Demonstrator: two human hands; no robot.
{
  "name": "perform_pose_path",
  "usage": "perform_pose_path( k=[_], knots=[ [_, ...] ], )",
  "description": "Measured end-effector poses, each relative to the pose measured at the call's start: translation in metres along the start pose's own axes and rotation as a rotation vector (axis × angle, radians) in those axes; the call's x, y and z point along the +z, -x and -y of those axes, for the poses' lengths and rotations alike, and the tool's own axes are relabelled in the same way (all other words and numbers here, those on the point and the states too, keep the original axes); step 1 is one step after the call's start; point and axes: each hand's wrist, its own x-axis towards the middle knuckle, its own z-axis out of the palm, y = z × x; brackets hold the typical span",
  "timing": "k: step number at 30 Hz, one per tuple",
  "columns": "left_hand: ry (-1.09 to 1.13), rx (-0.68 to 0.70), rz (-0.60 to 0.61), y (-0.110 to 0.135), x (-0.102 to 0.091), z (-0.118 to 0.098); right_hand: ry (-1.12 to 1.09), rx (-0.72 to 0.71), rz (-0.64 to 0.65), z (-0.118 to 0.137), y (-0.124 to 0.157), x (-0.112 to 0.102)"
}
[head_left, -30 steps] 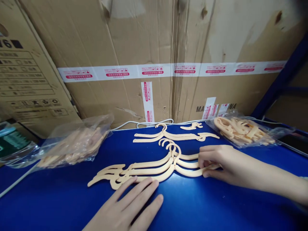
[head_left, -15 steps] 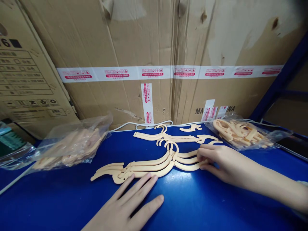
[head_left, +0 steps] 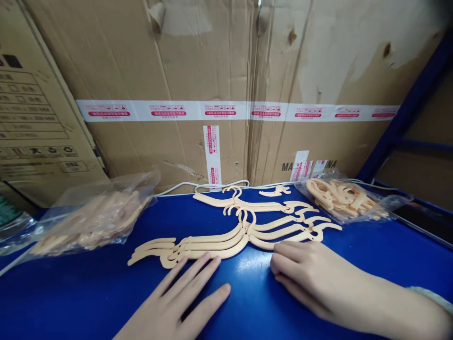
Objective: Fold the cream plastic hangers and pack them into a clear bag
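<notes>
Several beige folding hangers [head_left: 215,245] lie nested in a row on the blue surface. My left hand [head_left: 173,293] rests palm down with its fingers spread, the fingertips at the lower edge of the front hanger's left arm. At that hanger's right arm is my right hand [head_left: 304,269], its fingers curled and pressed together by the lower edge. Whatever those fingers hold, if anything, is hidden. Behind the row, another beige hanger [head_left: 260,206] lies stretched out, and a small beige piece [head_left: 275,191] sits farther back.
A clear bag of beige pieces [head_left: 92,222] lies at left, another bag [head_left: 343,196] at right. A bottle [head_left: 14,222] stands at the left edge; a dark flat device [head_left: 428,222] lies far right. Cardboard boxes [head_left: 170,61] and a white cable [head_left: 198,184] line the back.
My right hand has moved left and toward me, uncovering the hangers' right hooked ends. My left hand stays spread on the front hanger. The view has shifted slightly.
</notes>
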Motion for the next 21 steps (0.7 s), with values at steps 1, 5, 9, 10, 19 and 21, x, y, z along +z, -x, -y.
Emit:
perform_pose_path(
  k=[1,5,9,10,19,21],
  knots=[
    [-0.008,0.006,-0.009,0.001,0.001,0.001,0.005,-0.013,0.006,0.001,0.0,0.0],
    [-0.046,0.008,-0.052,0.002,0.002,0.002,0.053,-0.026,-0.013,-0.002,-0.002,-0.002],
    [-0.075,0.004,-0.073,0.003,0.006,0.003,0.067,-0.013,-0.032,-0.004,-0.003,-0.005],
    [-0.089,0.004,-0.075,0.004,0.007,0.003,0.07,-0.004,-0.034,-0.004,-0.003,-0.005],
    [-0.067,-0.034,-0.045,0.004,0.006,0.0,0.096,0.062,-0.069,-0.013,-0.003,-0.002],
    [-0.052,-0.039,-0.024,0.003,0.003,-0.001,0.086,0.071,-0.061,-0.013,-0.003,-0.002]
  ],
)
